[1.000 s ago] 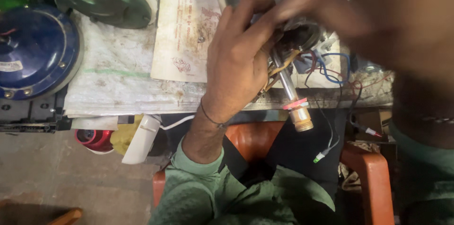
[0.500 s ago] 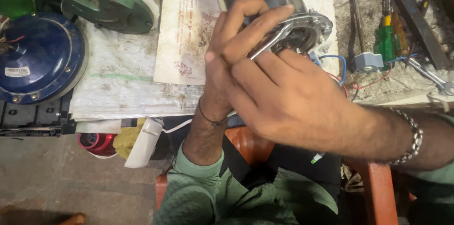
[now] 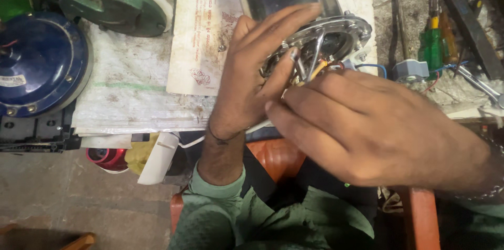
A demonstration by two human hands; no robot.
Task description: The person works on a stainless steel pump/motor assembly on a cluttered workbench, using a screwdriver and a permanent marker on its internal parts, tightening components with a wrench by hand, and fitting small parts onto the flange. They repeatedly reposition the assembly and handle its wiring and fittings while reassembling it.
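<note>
Right hand (image 3: 378,134) slid lower-right off metal housing (image 3: 336,37), fingers loosely extended, left hand (image 3: 252,82) gripping housing.

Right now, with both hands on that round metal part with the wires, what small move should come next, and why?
Probably keep the left hand steady on the metal ring while the right hand eases the wires clear. The wires bunch at the ring's opening just by the right fingertips, and the left fingers already wrap the ring.
</note>
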